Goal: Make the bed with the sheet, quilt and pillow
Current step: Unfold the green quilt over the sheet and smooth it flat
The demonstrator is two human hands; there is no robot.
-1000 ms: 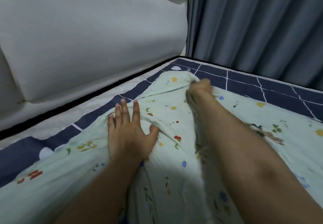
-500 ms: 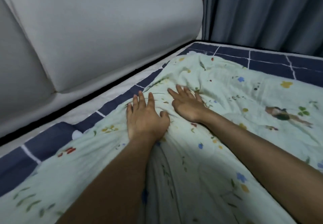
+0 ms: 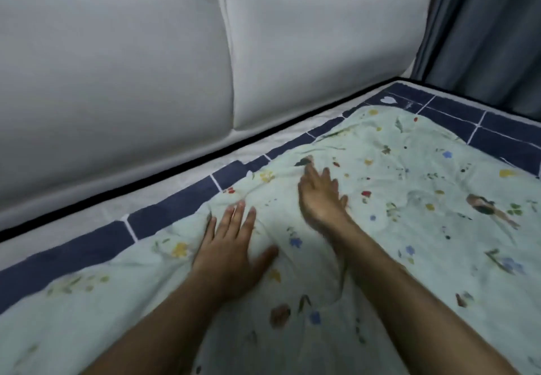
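A pale green quilt printed with small flowers lies spread over a navy sheet with white grid lines. My left hand lies flat on the quilt near its upper edge, fingers straight and together, thumb out. My right hand also presses flat on the quilt a little farther up and to the right, fingers spread, slightly blurred. The quilt is wrinkled around both hands. No pillow is in view.
A padded white headboard with a vertical seam rises along the far side of the mattress. A dark gap runs between it and the mattress. Grey-blue curtains hang at the right corner.
One second ago my right hand gripped the quilt's corner in a fist; it has let go and now lies flat. Both hands have slid along the quilt, and the view has shifted left.
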